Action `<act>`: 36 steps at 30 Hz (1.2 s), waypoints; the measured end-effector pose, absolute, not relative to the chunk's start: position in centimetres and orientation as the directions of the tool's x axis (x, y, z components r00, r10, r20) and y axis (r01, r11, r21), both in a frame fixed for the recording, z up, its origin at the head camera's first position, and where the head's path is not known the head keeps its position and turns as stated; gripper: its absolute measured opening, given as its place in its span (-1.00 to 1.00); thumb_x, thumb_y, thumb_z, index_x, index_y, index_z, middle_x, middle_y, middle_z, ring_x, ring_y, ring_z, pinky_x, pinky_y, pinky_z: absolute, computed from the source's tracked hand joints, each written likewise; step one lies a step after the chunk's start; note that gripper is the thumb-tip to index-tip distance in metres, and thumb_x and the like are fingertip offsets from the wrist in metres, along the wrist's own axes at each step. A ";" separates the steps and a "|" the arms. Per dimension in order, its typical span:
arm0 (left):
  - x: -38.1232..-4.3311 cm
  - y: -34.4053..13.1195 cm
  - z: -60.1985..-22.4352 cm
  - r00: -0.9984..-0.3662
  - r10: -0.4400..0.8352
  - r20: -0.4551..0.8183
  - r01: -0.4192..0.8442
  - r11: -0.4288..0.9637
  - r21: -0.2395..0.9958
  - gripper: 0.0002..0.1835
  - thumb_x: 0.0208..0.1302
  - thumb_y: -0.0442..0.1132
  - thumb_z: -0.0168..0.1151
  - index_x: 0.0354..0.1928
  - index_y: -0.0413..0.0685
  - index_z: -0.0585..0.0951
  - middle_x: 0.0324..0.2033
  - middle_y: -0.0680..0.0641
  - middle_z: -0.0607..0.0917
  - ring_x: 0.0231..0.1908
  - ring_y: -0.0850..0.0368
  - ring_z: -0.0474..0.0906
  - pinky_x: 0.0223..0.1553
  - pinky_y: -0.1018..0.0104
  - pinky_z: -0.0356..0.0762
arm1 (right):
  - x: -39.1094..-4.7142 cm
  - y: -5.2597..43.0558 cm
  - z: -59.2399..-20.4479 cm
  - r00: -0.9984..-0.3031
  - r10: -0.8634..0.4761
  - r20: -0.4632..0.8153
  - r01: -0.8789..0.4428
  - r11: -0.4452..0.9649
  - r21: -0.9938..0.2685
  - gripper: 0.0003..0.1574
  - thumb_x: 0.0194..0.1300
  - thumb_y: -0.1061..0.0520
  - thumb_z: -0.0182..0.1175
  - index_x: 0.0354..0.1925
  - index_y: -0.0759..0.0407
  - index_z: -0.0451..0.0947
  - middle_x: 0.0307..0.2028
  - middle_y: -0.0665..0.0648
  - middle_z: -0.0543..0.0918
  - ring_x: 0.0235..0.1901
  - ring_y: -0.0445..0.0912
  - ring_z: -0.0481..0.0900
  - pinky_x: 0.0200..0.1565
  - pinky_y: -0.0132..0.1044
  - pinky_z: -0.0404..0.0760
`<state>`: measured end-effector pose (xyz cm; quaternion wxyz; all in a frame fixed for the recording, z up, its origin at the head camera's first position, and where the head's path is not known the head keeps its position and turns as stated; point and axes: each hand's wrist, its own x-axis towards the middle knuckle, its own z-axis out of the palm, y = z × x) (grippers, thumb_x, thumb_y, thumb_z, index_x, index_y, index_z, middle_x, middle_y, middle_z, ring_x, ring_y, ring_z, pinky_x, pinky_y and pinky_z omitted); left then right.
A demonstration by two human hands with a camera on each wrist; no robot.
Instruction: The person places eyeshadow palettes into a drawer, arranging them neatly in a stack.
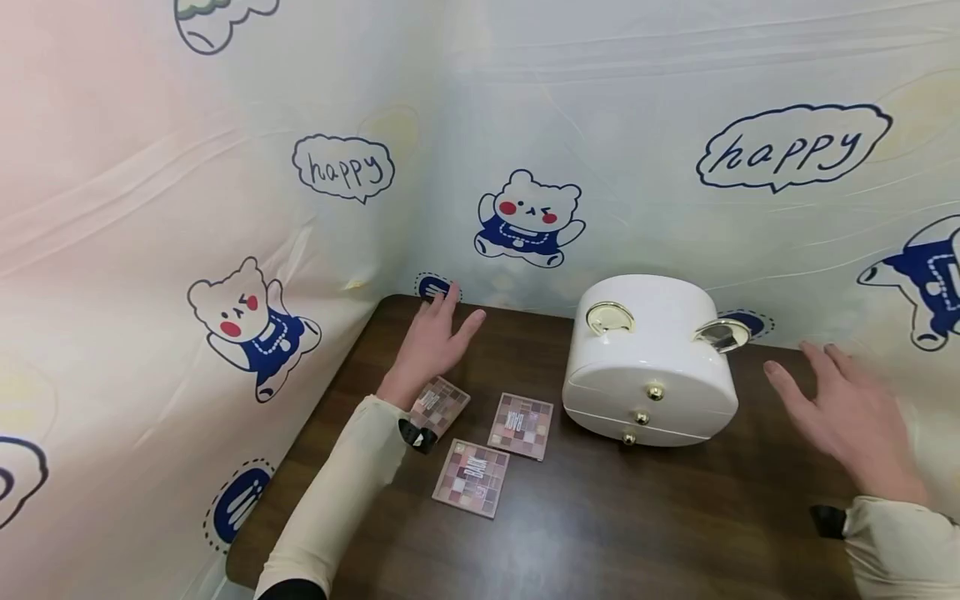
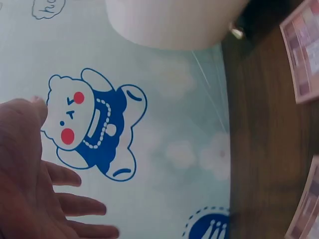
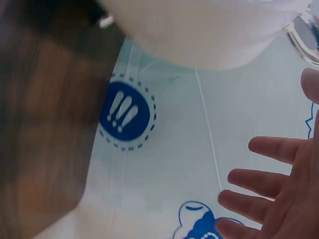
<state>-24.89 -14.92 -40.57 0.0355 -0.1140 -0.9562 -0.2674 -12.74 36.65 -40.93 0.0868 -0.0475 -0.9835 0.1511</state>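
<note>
A glossy white makeup storage box (image 1: pixel 645 312), with gold knobs on its drawers and two gold-rimmed rings on top, stands on the brown table. Three checkered eyeshadow palettes lie left of it: one palette (image 1: pixel 444 403) partly behind my left wrist, another palette (image 1: pixel 522 429) nearest the box, and a third palette (image 1: pixel 472 477) closer to me. My left hand (image 1: pixel 429 350) hovers beyond the palettes, fingers extended and holding nothing. To the right of the box is my right hand (image 1: pixel 855 421), fingers spread, apart from it. The right wrist view also shows this hand (image 3: pixel 284 191) holding nothing.
The dark wooden table (image 1: pixel 637 525) ends against a pale curtain (image 1: pixel 630 133) printed with bears and "happy" bubbles. This fabric hangs close behind the box and along the left side. Dark bands sit on both wrists.
</note>
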 end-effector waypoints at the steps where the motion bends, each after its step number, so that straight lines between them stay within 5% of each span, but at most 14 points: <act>1: -24.8 -14.9 -40.7 -0.974 0.190 0.121 0.225 0.810 0.542 -0.02 0.40 0.50 -0.29 0.60 -0.06 0.03 0.53 -0.25 0.09 0.49 -0.28 -0.02 0.45 -0.15 -0.01 | -12.8 36.5 -40.9 -0.980 0.117 0.159 0.058 0.941 -0.333 0.02 0.49 -0.37 -0.09 0.46 0.42 0.08 0.33 0.65 0.16 0.28 0.57 0.09 0.16 0.49 0.11; 9: -23.1 -13.7 -41.3 -0.988 0.146 -0.044 0.034 0.491 0.870 -0.21 0.43 0.42 -0.14 0.40 -0.02 0.41 0.26 -0.15 0.53 0.24 -0.12 0.44 0.25 -0.13 0.42 | -13.1 35.7 -41.2 -0.985 0.128 0.113 0.046 0.835 -0.548 -0.11 0.55 -0.24 -0.05 0.42 0.47 0.19 0.25 0.64 0.33 0.15 0.55 0.31 0.00 0.43 0.34; 13: -22.4 -13.0 -41.8 -0.984 0.157 -0.080 -0.026 0.316 0.948 -0.33 0.45 0.34 -0.05 0.27 -0.03 0.52 0.12 -0.12 0.62 0.14 -0.04 0.55 0.22 -0.03 0.48 | -13.0 35.1 -41.3 -0.988 0.152 0.035 0.086 0.713 -0.695 -0.13 0.56 -0.25 -0.07 0.41 0.44 0.24 0.20 0.58 0.44 -0.14 0.05 0.69 -0.20 -0.12 0.66; 17: -22.0 -12.4 -42.0 -0.988 0.145 -0.052 -0.024 0.190 0.982 -0.36 0.45 0.30 0.02 0.22 -0.08 0.56 0.04 -0.14 0.67 0.05 -0.04 0.62 0.18 0.02 0.53 | -13.0 34.4 -41.5 -0.990 0.139 -0.013 0.096 0.610 -0.786 -0.13 0.56 -0.25 -0.05 0.39 0.47 0.26 0.17 0.56 0.49 -0.33 -0.38 0.64 -0.36 -0.51 0.60; 25: -20.6 -10.5 -42.2 -0.978 0.194 -0.076 -0.081 -0.017 0.997 -0.52 0.50 0.08 0.12 0.12 -0.21 0.60 -0.05 -0.27 0.71 -0.04 -0.17 0.66 0.07 0.04 0.61 | -13.4 33.3 -41.8 -0.989 0.112 -0.098 0.143 0.523 -0.841 -0.07 0.54 -0.27 -0.03 0.38 0.53 0.23 0.23 0.62 0.39 -0.31 -0.45 0.59 -0.31 -0.48 0.65; 36: -18.3 -7.3 -42.4 -0.933 0.347 -0.093 -0.171 -0.200 0.965 -0.61 0.51 -0.09 0.15 0.05 -0.34 0.62 -0.15 -0.25 0.73 -0.15 -0.02 0.70 0.04 0.05 0.63 | -14.0 32.7 -42.6 -0.989 0.091 -0.120 0.150 0.502 -0.852 -0.07 0.51 -0.26 0.03 0.34 0.56 0.27 0.18 0.58 0.43 -0.30 -0.40 0.59 -0.26 -0.45 0.68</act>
